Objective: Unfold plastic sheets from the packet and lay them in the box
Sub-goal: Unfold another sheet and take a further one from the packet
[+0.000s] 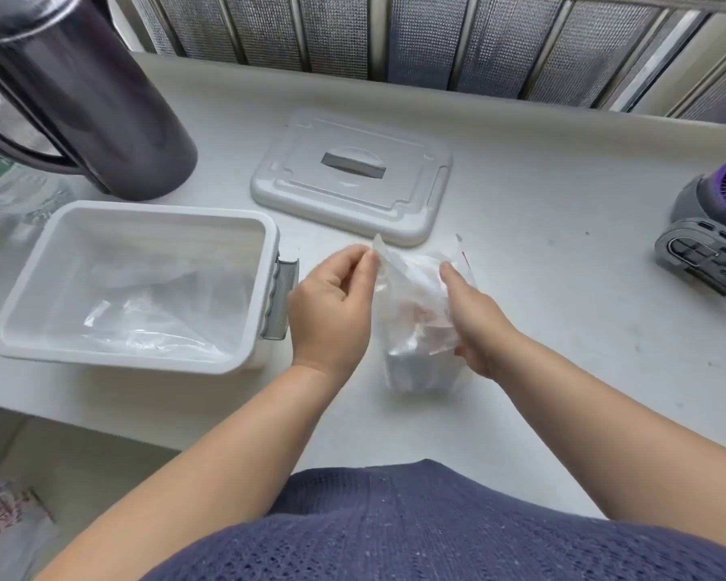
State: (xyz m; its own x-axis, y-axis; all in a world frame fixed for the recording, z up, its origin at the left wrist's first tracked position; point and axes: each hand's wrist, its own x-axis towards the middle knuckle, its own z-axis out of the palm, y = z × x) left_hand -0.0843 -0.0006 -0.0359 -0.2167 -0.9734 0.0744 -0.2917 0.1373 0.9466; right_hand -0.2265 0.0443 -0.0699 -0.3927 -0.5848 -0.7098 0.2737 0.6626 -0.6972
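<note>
White plastic rectangular box, open-topped, stands just left of the left grip on the pale surface. Crumpled clear plastic sheets lie across its bottom. A flat grey lid lies beyond both grips. Between the grips a clear plastic packet rests on the surface, a pale folded stack showing through its lower part. The right grip curls round the packet's right side. The left grip pinches a thin clear sheet corner between thumb and fingertips at the packet's mouth, its tip pointing up.
</note>
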